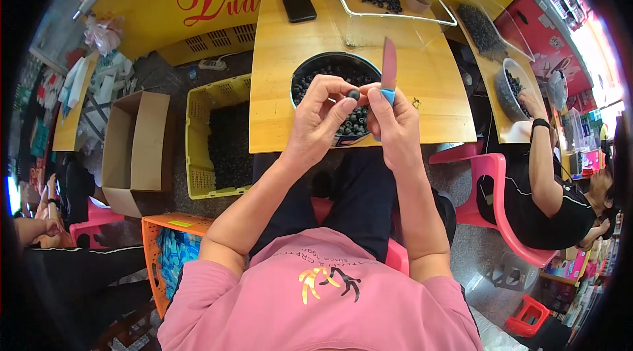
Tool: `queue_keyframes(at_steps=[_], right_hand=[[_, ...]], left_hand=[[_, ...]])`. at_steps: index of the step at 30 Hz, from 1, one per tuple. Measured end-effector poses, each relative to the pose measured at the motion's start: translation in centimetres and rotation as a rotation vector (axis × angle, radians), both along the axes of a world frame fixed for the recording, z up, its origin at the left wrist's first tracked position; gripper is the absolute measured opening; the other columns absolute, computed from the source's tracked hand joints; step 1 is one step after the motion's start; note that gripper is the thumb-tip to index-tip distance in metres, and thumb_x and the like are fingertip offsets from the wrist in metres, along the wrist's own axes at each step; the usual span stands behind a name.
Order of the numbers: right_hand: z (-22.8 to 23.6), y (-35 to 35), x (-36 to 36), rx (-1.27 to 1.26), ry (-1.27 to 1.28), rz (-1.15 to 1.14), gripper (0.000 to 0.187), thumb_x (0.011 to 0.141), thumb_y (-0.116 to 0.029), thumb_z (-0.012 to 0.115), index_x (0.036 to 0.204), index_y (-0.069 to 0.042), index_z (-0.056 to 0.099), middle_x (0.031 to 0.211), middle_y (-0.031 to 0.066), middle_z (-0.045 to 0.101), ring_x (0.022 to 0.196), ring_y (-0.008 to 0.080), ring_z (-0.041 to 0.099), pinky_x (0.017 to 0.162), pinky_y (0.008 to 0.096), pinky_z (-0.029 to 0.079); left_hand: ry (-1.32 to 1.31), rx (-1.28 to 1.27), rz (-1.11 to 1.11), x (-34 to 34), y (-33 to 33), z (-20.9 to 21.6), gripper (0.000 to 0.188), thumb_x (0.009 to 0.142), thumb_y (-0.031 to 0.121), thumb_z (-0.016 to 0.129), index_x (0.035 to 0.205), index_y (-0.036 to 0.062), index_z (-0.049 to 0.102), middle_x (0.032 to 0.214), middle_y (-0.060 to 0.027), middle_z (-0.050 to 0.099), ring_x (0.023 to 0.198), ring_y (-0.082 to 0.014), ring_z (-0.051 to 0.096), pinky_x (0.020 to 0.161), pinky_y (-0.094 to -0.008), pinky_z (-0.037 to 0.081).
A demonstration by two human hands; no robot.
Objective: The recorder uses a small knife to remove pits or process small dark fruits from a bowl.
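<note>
Between the thumb and fingertips of my left hand sits a dark round berry-sized piece; its exact kind does not show. My right hand is closed on the blue handle of a knife, whose pinkish blade points up and away from me. The right thumb is close to the round piece, and the blade stands off it. Under both hands a round dark-rimmed tub holds many similar dark round pieces, partly hidden by my hands. It stands at the table's near edge.
A black phone lies on the wooden table. Beyond it is a clear plastic bin with dark pieces. A yellow crate and a cardboard box stand left. At right, another person's hand reaches into a bowl.
</note>
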State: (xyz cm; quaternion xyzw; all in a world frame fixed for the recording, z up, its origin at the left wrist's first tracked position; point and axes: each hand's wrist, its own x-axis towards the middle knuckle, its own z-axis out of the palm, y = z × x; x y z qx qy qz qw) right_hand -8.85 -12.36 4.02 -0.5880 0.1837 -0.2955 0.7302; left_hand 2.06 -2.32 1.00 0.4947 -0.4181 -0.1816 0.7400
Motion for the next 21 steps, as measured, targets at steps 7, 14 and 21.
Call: queue_keyframes(at_steps=[7,14,21], right_hand=[[0.6,-0.7,-0.8,-1.079,0.102,-0.178,0.013,0.089,-0.007,0.062,0.100,-0.001,0.063,0.083,0.0110,0.063,0.069,0.0244,0.062,0.060,0.0327,0.047],[0.7,-1.3,-1.0,-1.216,0.170,-0.202,0.017,0.084,-0.005,0.065,0.101,-0.003,0.063,0.082,0.0136,0.061,0.068,0.0300,0.061,0.058,0.0352,0.046],[0.6,-0.9,-0.8,-1.215,0.134,-0.198,0.022,0.082,-0.002,0.065,0.104,-0.004,0.064,0.081,0.0128,0.061,0.068,0.0301,0.060,0.060,0.0358,0.047]], left_hand=[[0.149,0.059,-0.105,0.2,0.4,1.0,0.014,0.096,0.013,0.057,0.108,0.0047,0.055,0.091,0.0029,0.058,0.081,-0.0020,0.050,0.070,-0.0183,0.042],[0.138,0.071,-0.124,0.0,0.4,1.1,0.012,0.096,0.011,0.057,0.106,0.0044,0.055,0.093,0.0021,0.059,0.082,-0.0024,0.051,0.071,-0.0185,0.043],[0.095,0.076,-0.105,0.4,0.9,1.4,0.012,0.095,0.008,0.057,0.107,0.0039,0.056,0.092,0.0019,0.058,0.082,-0.0031,0.052,0.071,-0.0189,0.043]])
